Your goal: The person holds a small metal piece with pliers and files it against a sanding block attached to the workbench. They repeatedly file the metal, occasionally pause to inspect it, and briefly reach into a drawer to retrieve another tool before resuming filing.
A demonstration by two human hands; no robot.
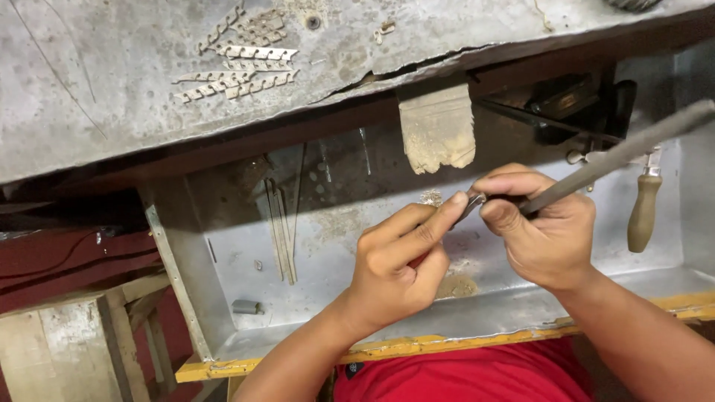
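Observation:
My left hand (398,264) pinches a small flat metal piece (471,202) between thumb and forefinger, just below a worn wooden bench peg (437,134). My right hand (540,227) grips a long grey metal file (625,152) that slants up to the right, its lower end lying against the small metal piece. Both hands work over an open metal drawer tray (298,298) under the bench top.
Several small toothed metal strips (238,63) lie on the grey bench top (112,89). Thin rods (281,231) and a small grey block (246,307) lie in the tray. A wooden-handled tool (644,212) hangs at right. A wooden stool (82,346) stands at lower left.

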